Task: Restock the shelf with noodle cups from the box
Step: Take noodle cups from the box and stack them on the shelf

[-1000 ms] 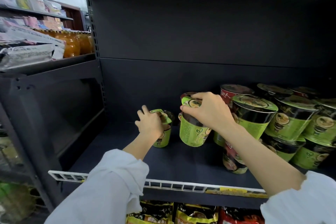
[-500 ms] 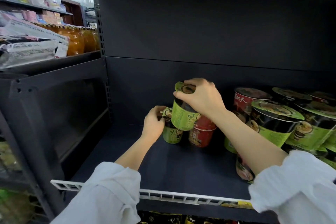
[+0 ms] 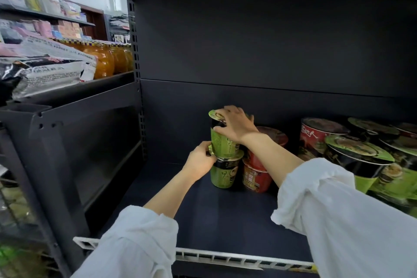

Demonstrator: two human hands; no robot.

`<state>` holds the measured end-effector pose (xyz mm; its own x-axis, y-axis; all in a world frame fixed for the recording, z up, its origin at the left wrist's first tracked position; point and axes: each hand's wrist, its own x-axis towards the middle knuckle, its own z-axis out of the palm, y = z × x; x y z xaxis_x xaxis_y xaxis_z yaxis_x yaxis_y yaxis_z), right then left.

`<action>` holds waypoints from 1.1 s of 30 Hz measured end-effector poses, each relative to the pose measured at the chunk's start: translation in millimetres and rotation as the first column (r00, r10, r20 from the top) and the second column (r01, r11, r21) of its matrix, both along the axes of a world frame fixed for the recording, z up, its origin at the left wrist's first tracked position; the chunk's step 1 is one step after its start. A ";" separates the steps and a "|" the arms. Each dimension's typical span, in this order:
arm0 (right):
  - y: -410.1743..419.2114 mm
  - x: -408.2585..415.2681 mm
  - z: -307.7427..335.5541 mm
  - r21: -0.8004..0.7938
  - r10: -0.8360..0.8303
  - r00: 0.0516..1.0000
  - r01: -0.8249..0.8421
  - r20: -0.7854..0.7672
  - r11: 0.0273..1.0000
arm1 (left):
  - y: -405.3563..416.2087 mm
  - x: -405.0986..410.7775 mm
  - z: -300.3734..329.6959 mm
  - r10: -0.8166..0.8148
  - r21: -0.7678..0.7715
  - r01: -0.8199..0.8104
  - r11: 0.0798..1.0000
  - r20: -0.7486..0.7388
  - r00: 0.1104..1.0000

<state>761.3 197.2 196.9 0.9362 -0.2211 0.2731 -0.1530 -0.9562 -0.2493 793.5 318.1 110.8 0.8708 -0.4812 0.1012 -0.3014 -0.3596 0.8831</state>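
Observation:
On the dark shelf (image 3: 225,214) two green noodle cups stand stacked near the back. My right hand (image 3: 235,125) grips the upper green cup (image 3: 222,144) from above, fingers curled over its lid. My left hand (image 3: 199,162) holds the rim of the lower green cup (image 3: 223,175) from the left side. Two red cups (image 3: 257,178) are stacked right beside them. The box is not in view.
Larger green and red noodle cups (image 3: 358,158) crowd the shelf's right part. A white price rail (image 3: 225,257) runs along the front edge. The neighbouring rack on the left carries orange bottles (image 3: 108,58) and packets (image 3: 45,67).
My right hand carried the green cup up and back and set it on top of the cup my left hand holds. The left hand slid that lower cup deeper, next to the red cups.

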 end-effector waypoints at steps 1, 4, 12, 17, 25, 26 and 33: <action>-0.7 -4.3 -1.3 0.023 0.000 1.000 0.000 0.029 1.000 | -0.2 -2.3 2.6 0.019 0.002 -0.019 1.000 0.027 0.999; -2.5 -21.4 -6.0 0.079 -0.023 0.990 0.012 0.137 0.997 | -0.7 -9.6 9.5 0.090 -0.009 -0.089 0.996 0.146 0.985; -3.1 -113.2 -10.6 0.154 0.028 0.933 -0.088 0.360 0.984 | -2.2 -88.1 32.8 0.125 0.042 -0.158 0.987 0.432 0.893; -31.3 -208.3 -28.1 0.216 -0.027 0.963 -0.033 0.268 0.976 | -18.8 -178.9 34.1 0.047 0.125 -0.143 0.982 0.570 0.821; -101.2 -386.3 -67.8 0.215 0.002 0.991 -0.031 0.131 0.976 | -74.5 -344.8 1.8 0.073 0.005 -0.081 0.997 0.396 0.916; -107.8 -409.6 -70.6 0.216 0.001 0.993 -0.025 0.115 0.976 | -82.8 -368.7 -1.2 0.066 -0.001 -0.071 0.997 0.378 0.923; -153.2 -574.9 -106.7 0.277 -0.175 0.984 0.159 0.033 0.948 | -156.8 -537.6 -37.2 -0.105 0.097 0.081 0.992 0.279 0.954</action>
